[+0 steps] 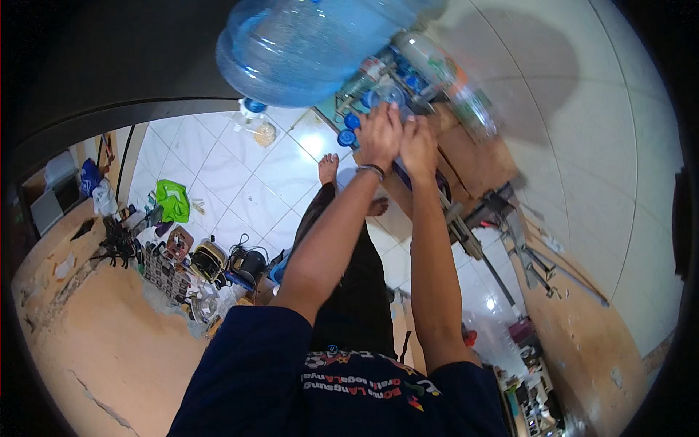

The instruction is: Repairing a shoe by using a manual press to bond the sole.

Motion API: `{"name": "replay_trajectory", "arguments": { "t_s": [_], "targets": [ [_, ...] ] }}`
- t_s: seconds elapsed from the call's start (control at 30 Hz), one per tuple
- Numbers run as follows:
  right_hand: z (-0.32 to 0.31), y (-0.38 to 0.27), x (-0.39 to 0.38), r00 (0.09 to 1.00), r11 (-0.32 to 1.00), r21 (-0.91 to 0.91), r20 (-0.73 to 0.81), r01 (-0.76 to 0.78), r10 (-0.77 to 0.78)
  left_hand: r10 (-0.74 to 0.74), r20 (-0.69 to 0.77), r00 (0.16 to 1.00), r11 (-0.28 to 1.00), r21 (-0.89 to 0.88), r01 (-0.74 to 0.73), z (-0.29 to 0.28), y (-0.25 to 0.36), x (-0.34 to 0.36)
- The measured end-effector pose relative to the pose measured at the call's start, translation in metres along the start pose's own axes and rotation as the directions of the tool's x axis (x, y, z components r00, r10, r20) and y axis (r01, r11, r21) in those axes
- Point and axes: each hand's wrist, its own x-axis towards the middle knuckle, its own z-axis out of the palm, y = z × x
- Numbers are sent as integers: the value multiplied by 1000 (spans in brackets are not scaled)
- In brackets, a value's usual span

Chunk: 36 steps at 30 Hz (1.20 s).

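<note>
The left hand (380,137) and the right hand (419,149) are close together; whether they grip something, I cannot tell. Near them, at ten o'clock, are blue caps (346,138); farther, between one and two, a clear bottle (466,98), and at eleven, a large blue jug (309,58).

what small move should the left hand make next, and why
Perhaps lift the nearest blue cap out of the way: it sits close beside the left hand, so a sideways move might knock it. Whether that hand already grips anything is hard to tell.
</note>
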Motion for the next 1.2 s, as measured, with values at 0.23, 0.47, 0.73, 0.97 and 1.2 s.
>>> {"name": "replay_trajectory", "arguments": {
  "t_s": [0.23,0.47,0.73,0.97,1.2],
  "targets": [
    [29,-10,1,993,996,3,-70,-94,94,341,-320,884,838,-323,-440,25,-68,29],
    [22,6,-2,984,957,-250,-129,-149,119,-311,29,950,867,-402,296,46,-199,57],
    [30,11,0,980,963,-226,-166,-145,109,-160,-217,963,982,-134,133,100,-218,72],
    [29,3,1,976,958,-230,-169,-174,137,-310,-233,922,945,-181,272,104,-221,82],
    [34,-6,5,987,944,-292,-96,-153,130,-245,-108,963,932,-301,204,50,-221,61]
  ]
}}
